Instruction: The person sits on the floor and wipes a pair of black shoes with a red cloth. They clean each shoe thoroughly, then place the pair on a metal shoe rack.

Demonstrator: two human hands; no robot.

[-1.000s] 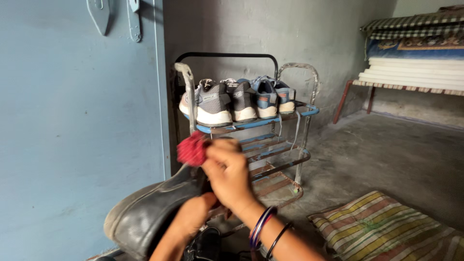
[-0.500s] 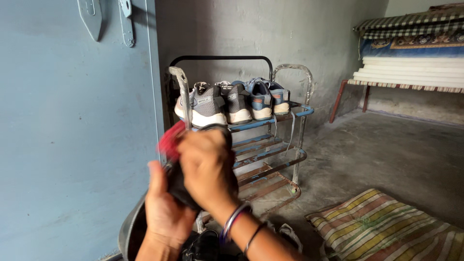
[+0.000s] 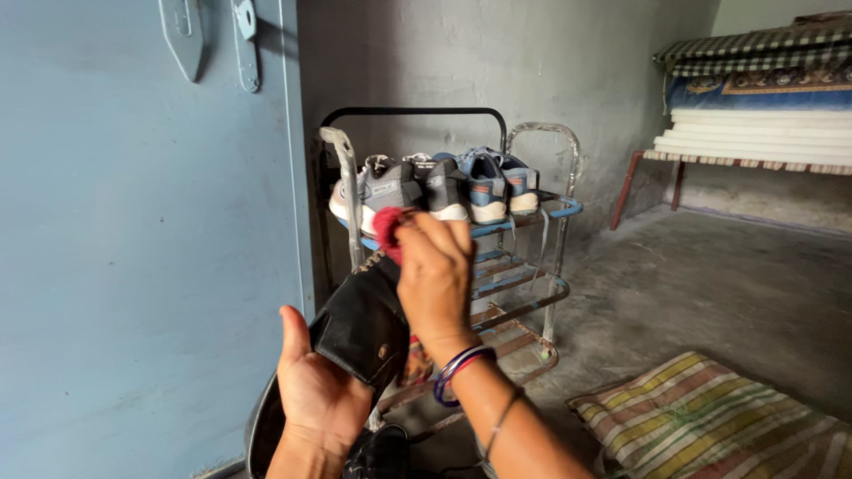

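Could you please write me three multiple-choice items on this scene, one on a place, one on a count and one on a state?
1. Where do the sneakers stand?
A. top shelf of the shoe rack
B. floor
C. striped mat

2. How many sneakers show there?
A. two
B. four
C. six

3. What is the right hand doing?
A. hanging empty
B. pressing a red cloth on the black shoe
C. gripping the rack

Key: 1 A, they line the top tier; 2 B, four heels are visible; 3 B, cloth meets leather while the left hand supports the shoe.
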